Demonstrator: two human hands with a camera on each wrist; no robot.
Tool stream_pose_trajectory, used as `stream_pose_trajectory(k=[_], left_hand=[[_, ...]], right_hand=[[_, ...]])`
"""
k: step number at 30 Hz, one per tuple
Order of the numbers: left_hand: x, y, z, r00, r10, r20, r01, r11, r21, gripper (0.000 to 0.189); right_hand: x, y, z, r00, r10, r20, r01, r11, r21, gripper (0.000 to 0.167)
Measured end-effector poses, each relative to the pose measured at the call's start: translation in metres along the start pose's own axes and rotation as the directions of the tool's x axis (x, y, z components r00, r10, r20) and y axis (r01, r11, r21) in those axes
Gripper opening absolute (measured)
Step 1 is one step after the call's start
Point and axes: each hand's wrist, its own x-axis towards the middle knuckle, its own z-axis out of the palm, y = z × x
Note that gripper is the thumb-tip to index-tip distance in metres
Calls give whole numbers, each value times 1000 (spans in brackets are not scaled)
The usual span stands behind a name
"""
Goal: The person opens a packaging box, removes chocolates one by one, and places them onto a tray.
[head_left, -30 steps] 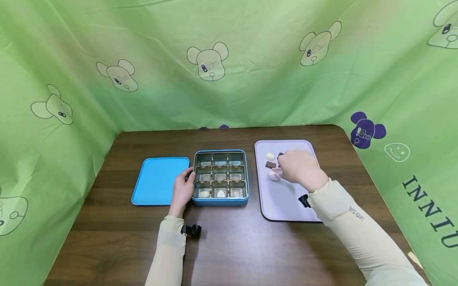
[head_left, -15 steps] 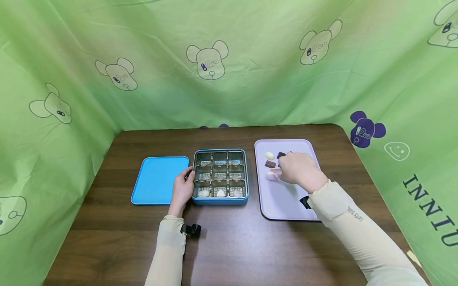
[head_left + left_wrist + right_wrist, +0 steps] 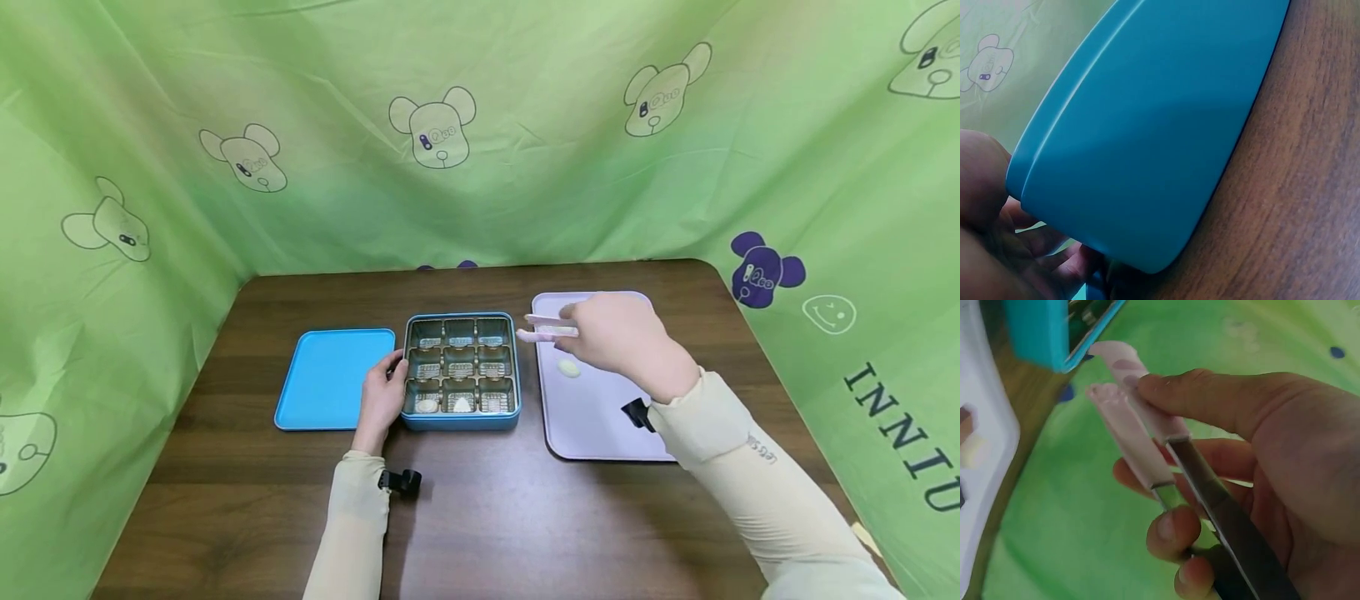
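In the head view my left hand (image 3: 382, 396) holds the left side of a blue box (image 3: 461, 422), its thumb at the rim. The left wrist view shows fingers (image 3: 1063, 265) bent against the box wall. The box has a gold insert with several compartments; a white piece (image 3: 427, 407) lies in the front left one and another (image 3: 462, 405) in the front middle. My right hand (image 3: 622, 337) grips tongs (image 3: 1129, 419) with pink paw-shaped tips, raised between the tray and the box. The tips stand apart, with nothing visible between them in the right wrist view.
A lilac tray (image 3: 600, 425) stands to the right of the box, partly hidden by the right hand, with a white oval piece (image 3: 568, 367) on it. Brown and dark pieces show at its edge in the right wrist view. A blue lid (image 3: 333, 379) lies at the left.
My right hand has lifted the tongs off the tray's pieces and swung the tips back and left, toward the box. A white oval piece stays where the tips were. The left hand keeps still.
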Motion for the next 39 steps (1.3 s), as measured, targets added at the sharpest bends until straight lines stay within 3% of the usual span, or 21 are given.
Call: stream_pose_trajectory(k=[5, 10, 18, 23, 29, 35, 39], left_hand=[[0, -1, 0, 1000, 4, -2, -4, 1000, -6, 38], [0, -2, 0, 1000, 11, -1, -11, 1000, -5, 39], [2, -2, 1, 1000, 23, -8, -23, 1000, 1, 38], [2, -2, 1, 1000, 19, -7, -19, 1000, 12, 38], [2, 0, 0, 1000, 6, -13, -6, 1000, 5, 38], [1, -1, 0, 1000, 4, -4, -4, 1000, 3, 39], [1, -1, 1, 1000, 11, -9, -11, 1000, 3, 38]], right_hand=[[6, -26, -5, 995, -98, -23, 98, 995, 27, 20], [14, -46, -3, 987, -163, 12, 162, 986, 41, 23], [20, -73, 12, 955, -283, 91, 279, 959, 53, 24], [22, -85, 25, 939, -311, 143, 311, 950, 22, 25], [25, -93, 35, 938, -306, 166, 311, 950, -9, 17], [29, -103, 40, 937, -305, 169, 321, 944, -81, 30], [34, -112, 39, 932, -304, 199, 330, 936, -118, 28]])
